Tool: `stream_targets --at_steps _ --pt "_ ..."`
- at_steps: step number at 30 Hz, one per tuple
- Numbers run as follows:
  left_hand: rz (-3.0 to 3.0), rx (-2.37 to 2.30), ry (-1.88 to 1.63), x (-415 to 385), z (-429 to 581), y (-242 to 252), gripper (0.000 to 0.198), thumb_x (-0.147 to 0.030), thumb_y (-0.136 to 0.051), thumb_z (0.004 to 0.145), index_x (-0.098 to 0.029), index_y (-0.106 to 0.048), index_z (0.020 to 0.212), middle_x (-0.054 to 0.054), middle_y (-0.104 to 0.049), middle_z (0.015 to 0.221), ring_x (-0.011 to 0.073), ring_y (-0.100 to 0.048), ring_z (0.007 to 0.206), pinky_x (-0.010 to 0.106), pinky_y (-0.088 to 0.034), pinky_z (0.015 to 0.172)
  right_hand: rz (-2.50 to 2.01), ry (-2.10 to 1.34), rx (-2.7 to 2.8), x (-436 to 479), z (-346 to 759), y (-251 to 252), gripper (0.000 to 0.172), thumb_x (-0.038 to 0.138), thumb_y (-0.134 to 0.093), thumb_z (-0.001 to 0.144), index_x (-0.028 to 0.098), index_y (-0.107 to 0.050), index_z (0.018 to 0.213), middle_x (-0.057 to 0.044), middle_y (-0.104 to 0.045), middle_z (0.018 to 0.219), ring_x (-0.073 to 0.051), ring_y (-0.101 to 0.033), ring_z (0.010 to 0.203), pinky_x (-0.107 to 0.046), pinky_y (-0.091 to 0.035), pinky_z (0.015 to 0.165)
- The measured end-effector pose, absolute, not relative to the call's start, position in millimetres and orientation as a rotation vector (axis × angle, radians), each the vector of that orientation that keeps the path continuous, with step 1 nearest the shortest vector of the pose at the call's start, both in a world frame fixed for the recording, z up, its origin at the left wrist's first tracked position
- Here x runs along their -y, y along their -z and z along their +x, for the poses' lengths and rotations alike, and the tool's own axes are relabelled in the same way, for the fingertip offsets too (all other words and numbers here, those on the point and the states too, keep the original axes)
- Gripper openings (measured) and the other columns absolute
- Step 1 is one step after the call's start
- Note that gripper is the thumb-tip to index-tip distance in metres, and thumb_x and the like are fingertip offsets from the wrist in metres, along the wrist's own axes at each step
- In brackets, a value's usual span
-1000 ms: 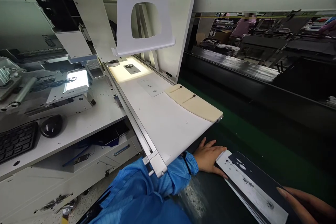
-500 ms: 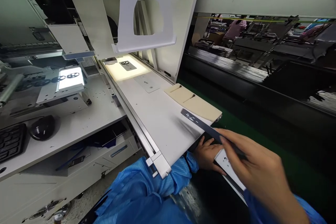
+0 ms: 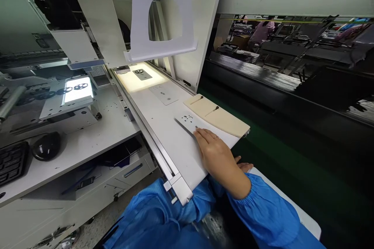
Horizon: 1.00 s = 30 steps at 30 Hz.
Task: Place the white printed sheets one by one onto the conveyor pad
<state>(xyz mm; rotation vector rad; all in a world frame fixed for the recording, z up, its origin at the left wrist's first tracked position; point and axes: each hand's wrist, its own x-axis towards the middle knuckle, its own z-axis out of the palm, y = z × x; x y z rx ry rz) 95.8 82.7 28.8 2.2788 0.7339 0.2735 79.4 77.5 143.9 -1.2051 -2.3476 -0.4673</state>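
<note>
Our right hand (image 3: pixel 217 159) grips one panel (image 3: pixel 186 120), with two others (image 3: pixel 163 95) beyond it; our left hand (image 3: pixel 244 166), mostly hidden behind, we cannot read.

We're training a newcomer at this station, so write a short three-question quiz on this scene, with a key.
1. Which of the person's hands touches the perforated sheet beside the beige plate?
2. True or false: a gray sheet lies on the glowing panel.
3. What sits beside the keyboard?
a) a cup
b) a black mouse
c) a stapler

Key: 1. the right hand; 2. true; 3. b
</note>
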Motion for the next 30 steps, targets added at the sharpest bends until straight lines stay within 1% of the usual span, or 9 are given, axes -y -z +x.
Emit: stream_targets --at_steps 1,2,5,8,11,16,18,24,30 --pt "2.273 -0.715 -0.238 -83.5 96.2 -29.0 0.055 -0.037 -0.036 0.091 -0.022 -0.033 0.144 -0.003 -0.036 0.148 0.0207 -0.021 0.143 0.041 -0.011 0.122 -1.22 0.438 2.353 -74.7 78.5 -142.2 0.027 0.031 -0.06 0.098 0.016 -0.055 0.119 -0.01 -0.05 0.121 -0.025 -0.052 0.105 -0.043 -0.05 0.088" --pt "2.267 -0.701 -0.207 -84.2 97.3 -29.4 0.057 -0.038 -0.038 0.091 -0.02 -0.031 0.145 -0.002 -0.034 0.149 0.0215 -0.018 0.144 0.041 -0.01 0.122 -1.234 0.41 2.357 -71.5 77.8 -140.9 0.029 0.036 -0.06 0.098 0.017 -0.055 0.12 -0.01 -0.049 0.122 -0.024 -0.053 0.104 -0.044 -0.05 0.088" --pt "2.262 -0.695 -0.174 -85.1 101.3 -31.0 0.06 -0.036 -0.039 0.091 -0.015 -0.027 0.146 0.001 -0.03 0.151 0.0247 -0.014 0.145 0.048 -0.005 0.121 -1.266 0.336 2.365 -62.5 76.4 -138.5 0.028 0.032 -0.061 0.097 0.016 -0.057 0.119 -0.012 -0.048 0.125 -0.028 -0.049 0.111 -0.047 -0.047 0.094" --pt "2.27 -0.684 -0.181 -84.5 101.3 -31.6 0.059 -0.032 -0.036 0.091 -0.015 -0.024 0.147 0.001 -0.028 0.152 0.0258 -0.012 0.145 0.054 -0.003 0.12 -1.263 0.277 2.39 -58.9 76.5 -137.6 0.034 0.028 -0.065 0.091 0.01 -0.059 0.12 -0.017 -0.047 0.13 -0.034 -0.04 0.123 -0.048 -0.044 0.1" --pt "2.284 -0.673 -0.21 -83.1 97.5 -30.9 0.058 -0.033 -0.033 0.092 -0.016 -0.024 0.147 -0.001 -0.027 0.152 0.0231 -0.012 0.145 0.051 -0.003 0.121 -1.256 0.224 2.419 -61.7 77.5 -139.0 0.04 0.03 -0.065 0.091 0.005 -0.057 0.123 -0.018 -0.044 0.133 -0.035 -0.037 0.126 -0.05 -0.043 0.101" --pt "2.307 -0.692 -0.3 -79.0 93.2 -24.4 0.054 -0.033 -0.027 0.095 -0.024 -0.023 0.147 -0.007 -0.027 0.151 0.0154 -0.011 0.145 0.044 -0.003 0.122 -1.261 0.128 2.469 -69.6 77.3 -148.1 0.042 0.029 -0.067 0.091 0.003 -0.058 0.123 -0.019 -0.045 0.133 -0.036 -0.036 0.126 -0.05 -0.04 0.104" --pt "2.315 -0.714 -0.336 -77.3 93.6 -20.5 0.051 -0.032 -0.024 0.096 -0.027 -0.024 0.147 -0.009 -0.027 0.151 0.0137 -0.012 0.145 0.042 -0.004 0.123 -1.269 0.094 2.481 -71.9 76.6 -151.9 0.042 0.027 -0.067 0.091 0.002 -0.057 0.123 -0.018 -0.045 0.133 -0.035 -0.036 0.126 -0.049 -0.039 0.105" --pt "2.323 -0.766 -0.376 -75.5 97.9 -16.1 0.049 -0.031 -0.025 0.097 -0.034 -0.023 0.146 -0.012 -0.028 0.15 0.014 -0.016 0.144 0.043 -0.012 0.122 -1.319 0.038 2.481 -77.3 75.3 -155.7 0.043 0.027 -0.065 0.093 0.001 -0.055 0.125 -0.02 -0.042 0.135 -0.036 -0.035 0.127 -0.051 -0.038 0.106" --pt "2.317 -0.792 -0.35 -76.4 100.5 -18.6 0.049 -0.029 -0.024 0.098 -0.035 -0.022 0.146 -0.011 -0.032 0.148 0.0136 -0.018 0.144 0.043 -0.013 0.122 -1.334 0.033 2.474 -80.7 74.6 -153.7 0.043 0.029 -0.062 0.094 0.001 -0.055 0.125 -0.02 -0.042 0.135 -0.035 -0.034 0.127 -0.051 -0.036 0.107"
